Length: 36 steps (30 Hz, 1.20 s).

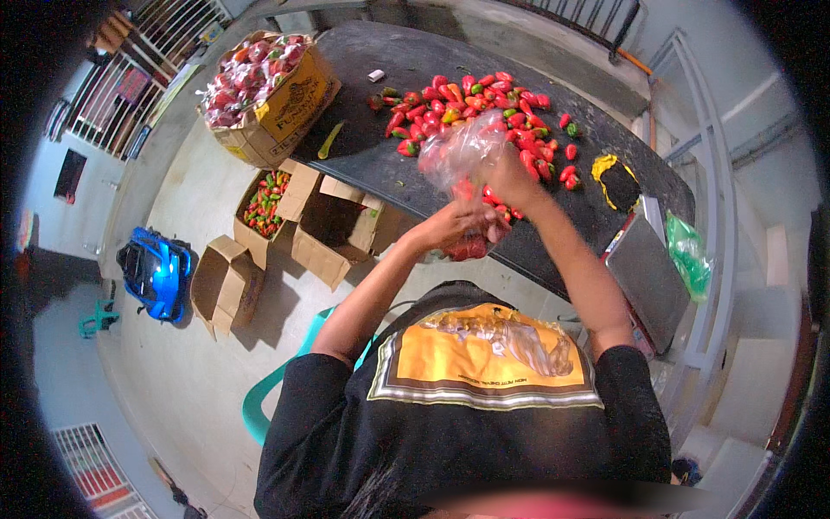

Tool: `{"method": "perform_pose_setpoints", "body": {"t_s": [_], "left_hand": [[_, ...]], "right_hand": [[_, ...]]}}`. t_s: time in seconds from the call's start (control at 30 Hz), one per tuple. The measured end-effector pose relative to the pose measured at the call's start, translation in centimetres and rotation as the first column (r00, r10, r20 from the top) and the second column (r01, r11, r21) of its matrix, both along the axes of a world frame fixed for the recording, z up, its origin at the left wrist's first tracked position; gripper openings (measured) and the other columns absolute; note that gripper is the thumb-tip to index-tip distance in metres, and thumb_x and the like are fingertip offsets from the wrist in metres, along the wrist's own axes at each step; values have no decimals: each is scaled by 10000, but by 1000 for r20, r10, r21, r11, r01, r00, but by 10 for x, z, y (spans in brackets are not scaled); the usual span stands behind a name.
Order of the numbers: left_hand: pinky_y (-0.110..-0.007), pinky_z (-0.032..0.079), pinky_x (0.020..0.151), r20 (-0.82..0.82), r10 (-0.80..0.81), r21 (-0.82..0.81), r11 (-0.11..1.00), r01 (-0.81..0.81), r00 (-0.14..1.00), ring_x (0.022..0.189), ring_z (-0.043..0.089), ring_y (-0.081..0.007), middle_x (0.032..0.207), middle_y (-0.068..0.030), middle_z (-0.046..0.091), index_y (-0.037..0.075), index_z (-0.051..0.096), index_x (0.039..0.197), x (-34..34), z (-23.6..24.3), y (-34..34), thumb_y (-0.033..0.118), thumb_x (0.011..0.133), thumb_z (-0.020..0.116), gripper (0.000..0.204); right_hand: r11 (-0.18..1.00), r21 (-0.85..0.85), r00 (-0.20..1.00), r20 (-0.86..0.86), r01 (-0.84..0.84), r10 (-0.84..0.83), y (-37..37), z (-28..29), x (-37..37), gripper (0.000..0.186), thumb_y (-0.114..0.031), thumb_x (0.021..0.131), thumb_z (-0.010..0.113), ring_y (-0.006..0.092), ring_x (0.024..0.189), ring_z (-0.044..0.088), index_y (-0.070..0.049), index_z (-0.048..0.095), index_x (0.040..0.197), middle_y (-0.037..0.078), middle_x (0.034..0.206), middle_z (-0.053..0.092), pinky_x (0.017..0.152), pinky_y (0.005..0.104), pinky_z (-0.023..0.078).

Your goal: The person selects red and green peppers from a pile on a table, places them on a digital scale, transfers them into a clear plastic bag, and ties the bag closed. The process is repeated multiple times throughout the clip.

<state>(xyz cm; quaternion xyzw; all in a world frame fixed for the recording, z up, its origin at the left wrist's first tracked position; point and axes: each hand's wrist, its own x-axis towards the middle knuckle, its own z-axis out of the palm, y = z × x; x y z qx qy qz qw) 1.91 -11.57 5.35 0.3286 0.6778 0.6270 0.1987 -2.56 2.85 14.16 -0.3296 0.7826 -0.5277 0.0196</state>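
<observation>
A clear plastic bag (458, 154) with red peppers in its lower part hangs at the near edge of the dark table (363, 164). My left hand (460, 227) is closed round the bag just above the bulge of peppers. Slightly farther and to the right, my right hand (510, 179) is closed on the loose upper plastic, its fingers partly hidden by the bag. Behind both hands spreads a heap of loose red peppers (424, 114), a few tinged green or yellow.
A carton (290, 117) piled with bagged peppers stands at the table's far left. On the floor are a box of peppers (266, 203) and open cartons (226, 281). A yellow-and-black bundle (616, 182), a grey panel (648, 272) and a green bag (687, 255) lie at right.
</observation>
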Motion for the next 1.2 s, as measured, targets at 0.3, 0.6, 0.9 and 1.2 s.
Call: {"method": "perform_pose_setpoints", "body": {"t_s": [0.3, 0.6, 0.9, 1.2], "left_hand": [[-318, 416, 918, 223, 28, 181, 981, -70, 974, 961, 579, -199, 1001, -117, 640, -35, 630, 903, 0, -23, -25, 344, 1013, 280, 528], [-331, 467, 809, 270, -49, 129, 991, 14, 962, 872, 599, -203, 888, -105, 638, 2, 589, 791, -19, -15, 3, 314, 986, 406, 411], [-275, 450, 688, 293, 84, 207, 967, -149, 952, 757, 550, -114, 787, -28, 582, 51, 522, 745, -74, -41, 19, 284, 986, 415, 352], [-302, 437, 708, 228, 233, 19, 970, -244, 945, 790, 521, -120, 834, -35, 580, 21, 617, 975, -65, -26, 51, 238, 933, 538, 234]], "right_hand": [[881, -469, 997, 15, -57, 72, 70, 47, -63, 533, -393, 818, 607, 148, 1006, 536, -21, 504, 1185, 59, 1066, 564, 830, 290, 426], [923, -344, 965, 243, 176, -93, 15, -23, -34, 220, -202, 889, 598, 137, 968, 571, -46, 630, 1040, 46, 1011, 636, 880, 318, 445], [853, -316, 731, -441, 416, -520, 122, 72, -50, 130, -195, 829, 624, 218, 895, 587, -77, 634, 884, 84, 923, 638, 855, 349, 445], [740, 652, 937, -338, 163, 91, 96, -27, -26, 210, -204, 832, 527, 365, 935, 587, -59, 578, 975, 203, 880, 623, 809, 471, 449]]}}
